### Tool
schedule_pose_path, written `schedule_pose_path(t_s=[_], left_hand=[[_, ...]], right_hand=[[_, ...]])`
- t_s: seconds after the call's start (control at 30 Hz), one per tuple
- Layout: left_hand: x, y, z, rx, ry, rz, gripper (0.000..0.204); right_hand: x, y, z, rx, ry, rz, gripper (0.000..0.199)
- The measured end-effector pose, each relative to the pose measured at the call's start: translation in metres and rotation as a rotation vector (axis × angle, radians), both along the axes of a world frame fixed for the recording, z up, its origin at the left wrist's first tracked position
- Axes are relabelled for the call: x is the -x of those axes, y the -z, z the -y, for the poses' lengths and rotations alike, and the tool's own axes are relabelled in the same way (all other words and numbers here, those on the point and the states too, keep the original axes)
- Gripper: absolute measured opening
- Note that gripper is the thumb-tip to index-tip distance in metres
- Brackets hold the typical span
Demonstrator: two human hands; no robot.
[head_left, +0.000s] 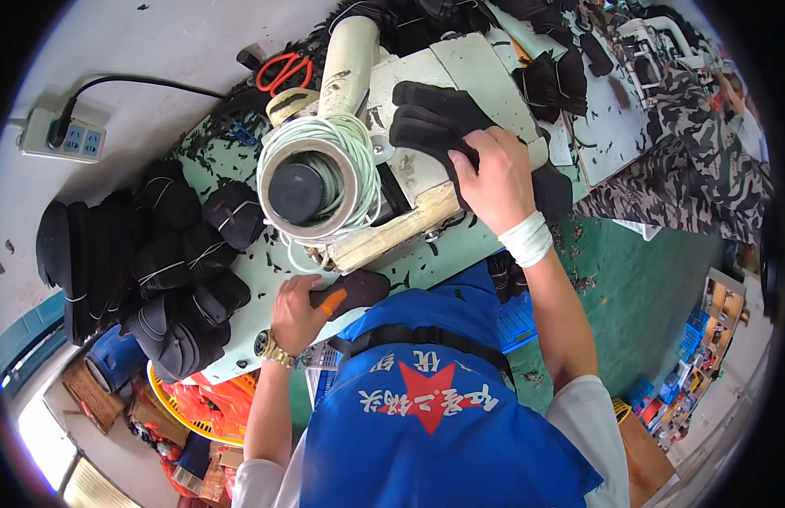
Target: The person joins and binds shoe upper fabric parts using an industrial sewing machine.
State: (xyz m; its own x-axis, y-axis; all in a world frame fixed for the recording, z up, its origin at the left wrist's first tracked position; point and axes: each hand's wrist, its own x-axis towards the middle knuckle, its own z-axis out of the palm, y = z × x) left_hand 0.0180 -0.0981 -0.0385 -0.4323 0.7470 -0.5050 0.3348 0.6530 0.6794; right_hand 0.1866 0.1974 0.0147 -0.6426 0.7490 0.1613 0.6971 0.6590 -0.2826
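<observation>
My left hand [297, 314], with an orange cover on one finger and a gold watch at the wrist, grips a black fabric piece [359, 289] lying on the pale green table [265, 279]. My right hand [492, 173], wrist wrapped in white, rests on a stack of black fabric pieces [432, 118] on top of the cream sewing machine [426, 182]; its fingers curl over the stack's edge. A large spool of white thread [312, 173] stands between my hands.
Bundles of black pieces tied with white cord [176, 254] pile at the table's left. Orange-handled scissors [282, 69] lie at the back. A power strip [62, 135] sits on the wall side. More black pieces [552, 80] lie at the far right. Camouflage cloth [697, 169] hangs beyond.
</observation>
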Motion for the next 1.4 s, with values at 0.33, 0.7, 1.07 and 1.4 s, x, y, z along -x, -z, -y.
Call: schedule_pose_path(t_s=[0.33,0.7,1.07,1.4], left_hand=[[-0.007,0.030,0.019,-0.094,0.375,-0.350,0.026],[-0.010,0.035,0.016,-0.090,0.358,-0.281,0.021],[-0.011,0.003,0.002,-0.227,0.372,-0.357,0.028],[-0.006,-0.087,-0.082,-0.914,0.548,-0.610,0.039]], right_hand=[[-0.015,0.007,-0.061,0.272,-0.122,-0.178,0.021],[-0.019,0.007,-0.043,0.020,-0.027,-0.115,0.028],[-0.014,-0.017,-0.017,-0.044,-0.148,-0.189,0.013],[-0.034,-0.079,0.060,0.975,-0.301,-0.332,0.016]])
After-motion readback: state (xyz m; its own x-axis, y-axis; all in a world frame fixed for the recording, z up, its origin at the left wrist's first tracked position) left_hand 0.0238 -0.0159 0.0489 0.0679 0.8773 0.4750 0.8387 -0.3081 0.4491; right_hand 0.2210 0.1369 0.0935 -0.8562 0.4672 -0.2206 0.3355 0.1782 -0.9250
